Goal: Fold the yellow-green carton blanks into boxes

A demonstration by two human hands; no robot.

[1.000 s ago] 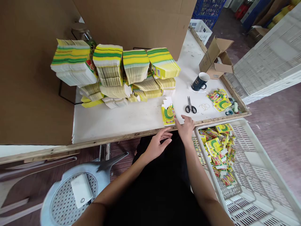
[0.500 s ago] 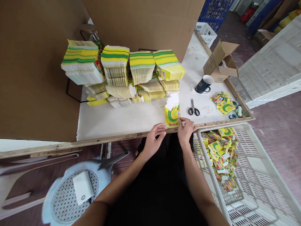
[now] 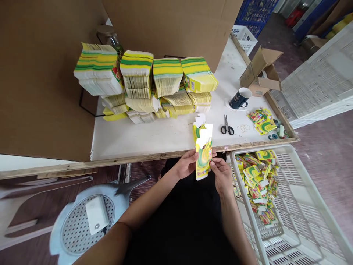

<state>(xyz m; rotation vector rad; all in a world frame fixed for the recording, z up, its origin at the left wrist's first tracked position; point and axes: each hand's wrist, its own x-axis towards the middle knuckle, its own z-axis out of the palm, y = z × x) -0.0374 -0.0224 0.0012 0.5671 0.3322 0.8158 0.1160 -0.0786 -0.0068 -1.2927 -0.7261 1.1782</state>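
Between the left hand and the right hand, at the near edge of the worktop, a yellow-and-green carton is held up, its white flaps pointing away from the person. Both hands are closed narrowly on it. The left thumb presses on its face by the left edge, with the fingers of that hand largely hidden behind; the right thumb and fingertips pinch the right edge, somewhat lower. The carton's lower end hangs in front of the person's dark clothing, while its flapped end overlaps, in this view, another carton lying on the worktop just beyond.

To the right of that one lie black-handled scissors, then some thin loops and a loose group of flat cartons. A dark mug stands farther back, near an open cardboard box. Behind and to the left of the held carton, stacked cartons stand in a row. Below the worktop's edge, near the right hand, a white basket contains a heap of similar cartons.
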